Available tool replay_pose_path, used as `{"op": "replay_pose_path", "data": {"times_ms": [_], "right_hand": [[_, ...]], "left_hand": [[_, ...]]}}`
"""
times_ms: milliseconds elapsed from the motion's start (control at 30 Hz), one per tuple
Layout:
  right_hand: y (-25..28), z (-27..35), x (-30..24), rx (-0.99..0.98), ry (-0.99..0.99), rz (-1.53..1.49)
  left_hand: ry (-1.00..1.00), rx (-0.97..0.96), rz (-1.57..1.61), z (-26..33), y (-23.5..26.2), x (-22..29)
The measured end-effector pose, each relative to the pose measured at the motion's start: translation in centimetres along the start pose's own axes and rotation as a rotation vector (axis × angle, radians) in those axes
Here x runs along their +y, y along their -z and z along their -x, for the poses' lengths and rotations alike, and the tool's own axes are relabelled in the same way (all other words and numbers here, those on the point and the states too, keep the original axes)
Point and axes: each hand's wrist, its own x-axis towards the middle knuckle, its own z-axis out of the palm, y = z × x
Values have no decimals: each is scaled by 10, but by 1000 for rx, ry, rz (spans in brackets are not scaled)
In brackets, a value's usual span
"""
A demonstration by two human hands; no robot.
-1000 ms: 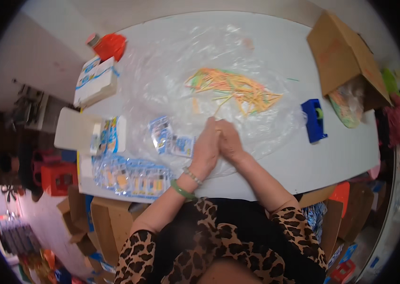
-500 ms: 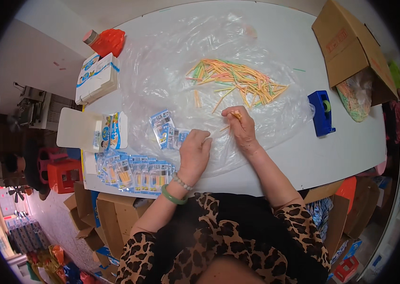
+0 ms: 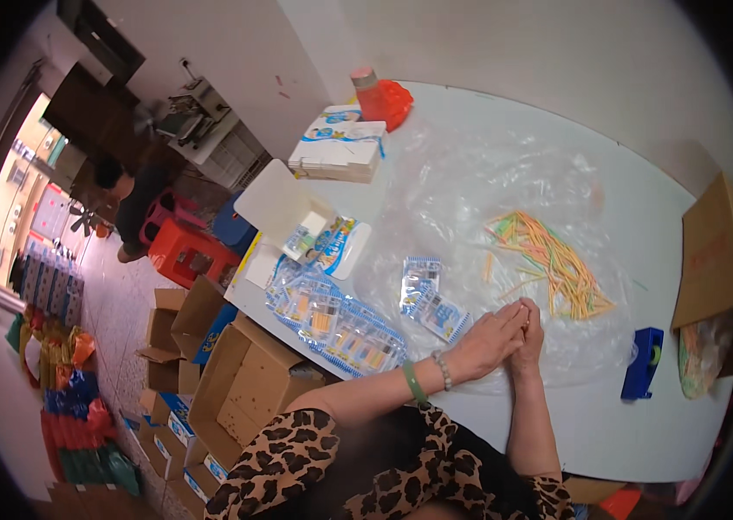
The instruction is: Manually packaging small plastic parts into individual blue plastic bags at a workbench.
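My left hand [image 3: 485,345] and my right hand [image 3: 526,348] meet over the clear plastic sheet [image 3: 436,191], fingers closed and pressed together. The thin coloured sticks gripped in my right hand half a second ago are mostly hidden by the fingers now. What my left fingers hold, if anything, cannot be made out. Beyond the hands lies a loose pile of thin yellow, orange and green sticks [image 3: 557,264]. Two blue-and-white printed packets [image 3: 437,314] lie beside my left hand. Further left, several clear packets with sticks inside [image 3: 358,334] overlap along the table edge.
An open white box [image 3: 284,204] stands left, below a stack of flattened cartons [image 3: 338,156] and a red-wrapped jar [image 3: 381,100]. At right are a blue tape dispenser [image 3: 643,364] and a cardboard box [image 3: 713,260]. Open cartons [image 3: 249,386], a red stool [image 3: 189,251] and another person [image 3: 143,208] are beyond the table.
The view has swung left, so the table appears further right and tilted. My hands, apart before, have come together. The sticks in my right hand have gone mostly out of sight.
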Motion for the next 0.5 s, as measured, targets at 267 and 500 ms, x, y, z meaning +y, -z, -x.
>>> {"op": "replay_pose_path", "data": {"times_ms": [267,500], "right_hand": [[11,-2,-23,32,-182,-119],[5,-14,9,-60,101,137]], "left_hand": [[391,-218,-594,25,67,-16],[304,-205,-700,21,92,-48]]}}
